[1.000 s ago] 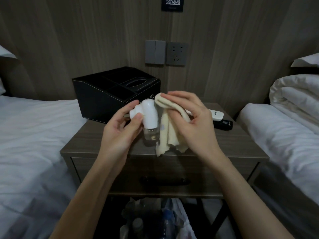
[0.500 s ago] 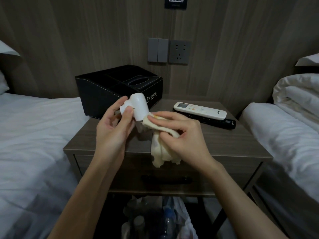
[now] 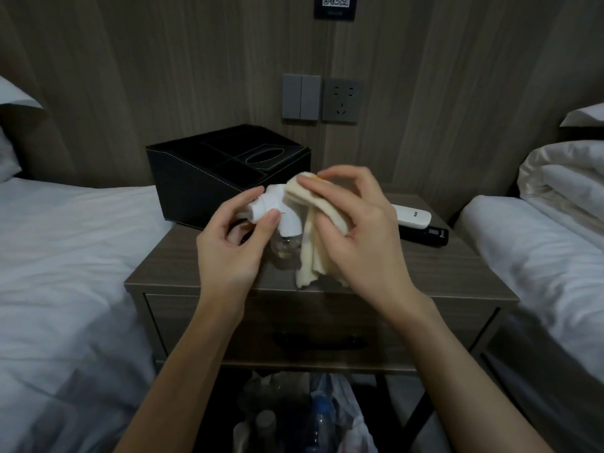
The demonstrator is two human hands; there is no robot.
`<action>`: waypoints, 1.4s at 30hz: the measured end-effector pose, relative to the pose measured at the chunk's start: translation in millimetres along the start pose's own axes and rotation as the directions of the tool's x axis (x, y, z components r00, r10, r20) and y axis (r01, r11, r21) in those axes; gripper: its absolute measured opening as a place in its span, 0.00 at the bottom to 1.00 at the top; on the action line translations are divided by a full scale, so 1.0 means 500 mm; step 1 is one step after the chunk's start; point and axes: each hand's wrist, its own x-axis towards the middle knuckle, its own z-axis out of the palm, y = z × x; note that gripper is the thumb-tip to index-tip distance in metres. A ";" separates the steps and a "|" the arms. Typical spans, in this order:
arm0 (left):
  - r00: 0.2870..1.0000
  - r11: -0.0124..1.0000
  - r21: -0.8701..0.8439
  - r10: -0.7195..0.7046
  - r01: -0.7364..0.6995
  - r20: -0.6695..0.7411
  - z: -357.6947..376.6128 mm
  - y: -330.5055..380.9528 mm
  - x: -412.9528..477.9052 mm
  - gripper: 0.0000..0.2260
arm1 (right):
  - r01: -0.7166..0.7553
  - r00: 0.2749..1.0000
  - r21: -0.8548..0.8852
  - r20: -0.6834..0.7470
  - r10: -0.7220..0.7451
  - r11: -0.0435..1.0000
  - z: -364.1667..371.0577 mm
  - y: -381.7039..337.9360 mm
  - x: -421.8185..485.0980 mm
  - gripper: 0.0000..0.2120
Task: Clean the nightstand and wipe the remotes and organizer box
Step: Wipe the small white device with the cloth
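Wiping a small white plug-in device [image 3: 277, 207] with a cloth [image 3: 313, 243], held above the nightstand [image 3: 457, 273].

Pinching the device's white stub between the thumb and curled fingers of the left hand [image 3: 228, 253], with the clear bottle [image 3: 286, 250] hanging below. Clamping the cream cloth in the right hand [image 3: 362, 237], fingers bent over it, and pressing it against the device's upper right side. Having lifted the cloth from beneath the device, where it was half a second ago, and tipped the device more upright. Now covering most of the white remote [image 3: 413, 215] and black remote [image 3: 428, 235], lying side by side at the nightstand's right rear and showing only their right ends. Leaving the black organizer box [image 3: 212, 178] at the left rear, its lower right corner hidden behind the device. Bottle contents hard to make out.
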 end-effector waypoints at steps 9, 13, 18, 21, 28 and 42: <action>0.988 0.982 0.113 0.154 -0.152 -0.015 -0.004 -0.014 0.002 0.14 | 0.055 0.975 -0.172 0.224 -0.015 0.984 0.031 -0.004 -0.021 0.23; 0.985 0.985 0.083 0.155 -0.149 -0.070 -0.003 -0.020 0.004 0.13 | 0.008 0.971 -0.111 0.238 0.019 0.994 0.037 0.000 -0.034 0.23; 0.982 0.991 0.030 0.135 -0.132 -0.131 0.002 -0.025 0.004 0.12 | -0.016 0.973 -0.071 0.229 0.032 0.997 0.034 0.010 -0.043 0.23; 0.976 0.994 0.016 0.112 -0.111 -0.187 0.001 -0.023 0.007 0.12 | 0.014 0.960 -0.100 0.278 0.014 0.995 0.039 0.013 -0.050 0.21; 0.961 0.996 -0.008 0.084 -0.089 -0.263 0.001 -0.022 0.012 0.11 | 0.186 0.919 -0.242 0.385 -0.082 0.952 0.018 0.027 -0.051 0.12; 0.974 0.987 0.042 0.159 -0.154 -0.161 0.011 -0.017 -0.002 0.12 | -0.164 0.932 -0.217 0.287 0.223 0.962 0.002 0.095 -0.007 0.26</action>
